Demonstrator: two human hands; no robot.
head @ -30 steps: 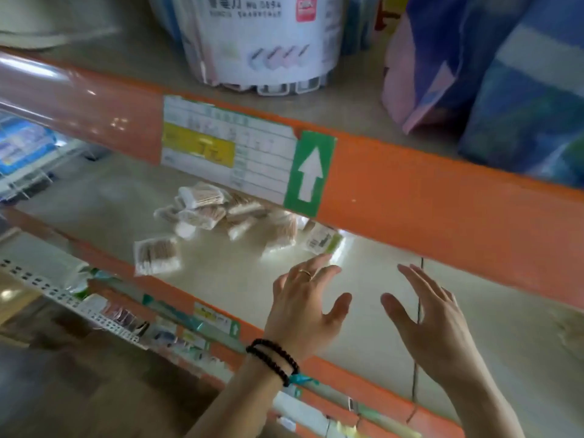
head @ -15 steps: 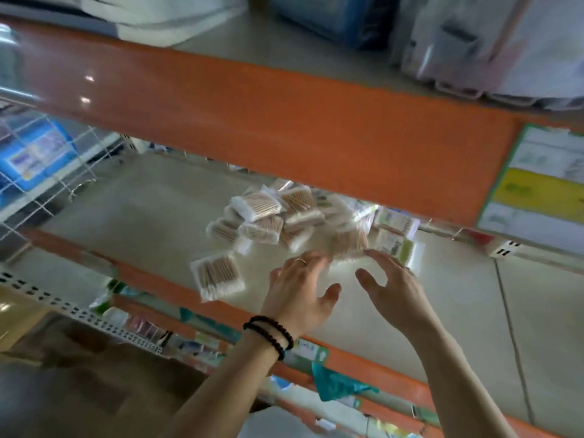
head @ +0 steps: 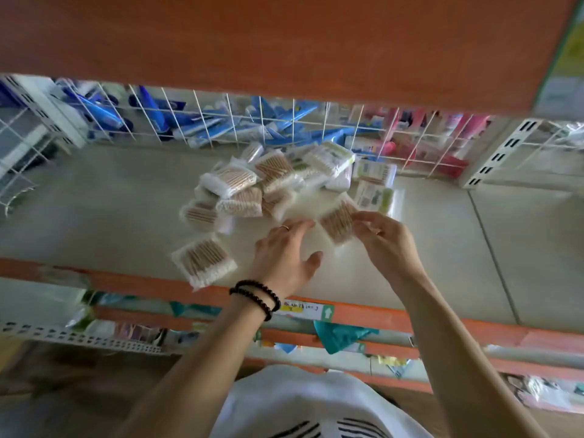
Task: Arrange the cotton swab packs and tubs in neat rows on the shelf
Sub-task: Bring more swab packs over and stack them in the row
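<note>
Nearest, the left hand [head: 286, 254] hovers spread over the shelf [head: 104, 222], holding nothing. Just right, the right hand [head: 384, 240] pinches a swab pack [head: 338, 221]. One lone pack [head: 203, 262] lies by the front edge; beyond, a jumbled pile [head: 268, 181], then a wire grid [head: 221, 121].

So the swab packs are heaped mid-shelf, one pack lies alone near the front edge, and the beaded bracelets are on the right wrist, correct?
Not quite: the head view shows the beaded bracelets on the left wrist, not the right. The rest stands: the swab packs are heaped mid-shelf, and one pack lies alone near the front edge of the shelf.
</note>
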